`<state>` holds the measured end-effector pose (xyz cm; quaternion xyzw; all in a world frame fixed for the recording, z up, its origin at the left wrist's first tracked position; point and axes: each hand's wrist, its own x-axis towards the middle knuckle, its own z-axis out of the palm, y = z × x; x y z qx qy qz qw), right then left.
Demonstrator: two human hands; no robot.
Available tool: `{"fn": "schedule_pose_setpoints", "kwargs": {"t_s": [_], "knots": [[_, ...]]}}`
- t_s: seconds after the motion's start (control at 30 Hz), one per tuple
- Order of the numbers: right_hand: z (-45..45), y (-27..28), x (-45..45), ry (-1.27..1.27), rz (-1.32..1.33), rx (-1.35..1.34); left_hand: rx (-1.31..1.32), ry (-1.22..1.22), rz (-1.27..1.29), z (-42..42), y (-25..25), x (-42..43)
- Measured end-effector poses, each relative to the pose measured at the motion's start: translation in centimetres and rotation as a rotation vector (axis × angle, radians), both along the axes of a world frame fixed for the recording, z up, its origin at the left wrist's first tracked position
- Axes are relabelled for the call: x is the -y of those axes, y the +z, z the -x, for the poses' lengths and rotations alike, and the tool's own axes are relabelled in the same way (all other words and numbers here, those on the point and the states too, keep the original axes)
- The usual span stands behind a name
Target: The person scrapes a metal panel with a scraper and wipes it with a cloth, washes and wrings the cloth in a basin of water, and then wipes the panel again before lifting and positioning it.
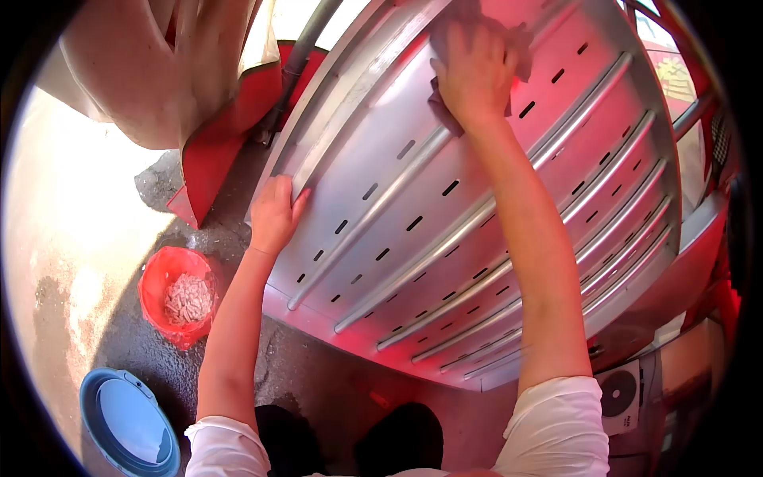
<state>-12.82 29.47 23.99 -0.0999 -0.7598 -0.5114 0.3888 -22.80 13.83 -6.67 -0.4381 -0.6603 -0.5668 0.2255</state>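
Your left hand is closed around the raised edge of a metal panel, its thumb laid toward the inner face, while your right hand lies with fingers extended over a dark cloth; whether those fingers grip the fabric you cannot tell. The panel, largest of the things before you, stands tilted, its broad face turned up toward you, crossed by parallel raised ribs and tinted pink in part. To its left hangs a pale brown cover, with red fabric at its lower edge. At your lower right, beyond the panel, note a pale boxy unit bearing a dark round face. A round blue basin rests on the floor at your lower left, and just beyond it sits a red container, its upper part flared open. The cloth lies bunched against the panel's upper part, beneath your right hand and well apart from your left. Inside the red container is a heap of small whitish pieces. Smallest are the dark elongated slots, set in rows between the ribs.
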Motion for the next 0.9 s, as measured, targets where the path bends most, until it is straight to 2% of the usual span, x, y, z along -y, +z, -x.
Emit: {"fn": "schedule_pose_setpoints", "kwargs": {"t_s": [0.13,0.17,0.2,0.3,0.33,0.4,0.43,0.53,0.57,0.6,0.67,0.77,0.8,0.9], "knots": [[-4.5,-12.1,4.0,0.277,0.115,0.371,0.022,-0.022,-0.008,0.1,0.0,0.1],[-5.2,-14.2,4.7,0.363,0.239,0.499,0.021,-0.022,-0.009,0.1,0.0,0.2],[-5.1,-15.5,5.6,0.351,0.271,0.564,0.019,-0.024,-0.008,0.2,0.0,0.3],[-4.6,-14.1,6.3,0.236,0.485,0.694,0.014,-0.026,0.003,0.0,0.2,0.4],[-4.5,-11.6,6.6,0.17,0.524,0.653,0.014,-0.023,-0.006,0.0,0.2,0.3],[-5.1,-5.2,6.7,0.317,0.59,0.409,0.022,-0.017,-0.008,-0.1,0.0,0.2],[-6.0,-1.0,6.6,0.301,0.561,0.326,0.021,-0.017,-0.013,-0.1,0.1,0.1],[-8.2,10.9,1.6,0.257,0.28,-0.08,0.029,-0.024,-0.001,0.0,-0.2,-0.1],[-9.0,14.6,-0.6,0.099,0.177,-0.191,0.038,-0.027,-0.001,-0.1,-0.3,-0.1],[-10.7,19.1,-4.3,0.125,0.387,-0.094,0.043,-0.03,0.001,-0.2,-0.2,0.0],[-9.6,18.1,-5.0,-0.095,0.372,-0.312,0.059,-0.05,-0.008,-0.3,0.1,-0.1],[-7.6,12.1,-5.7,-0.06,0.084,-0.416,0.092,-0.065,0.042,-0.1,-0.2,-0.1],[-7.5,9.6,-4.6,-0.121,0.123,-0.418,0.091,-0.076,0.061,-0.2,-0.3,0.2],[-10.2,1.5,-2.2,-0.035,0.064,-0.291,0.081,-0.091,0.055,0.0,-0.4,0.1]]}}
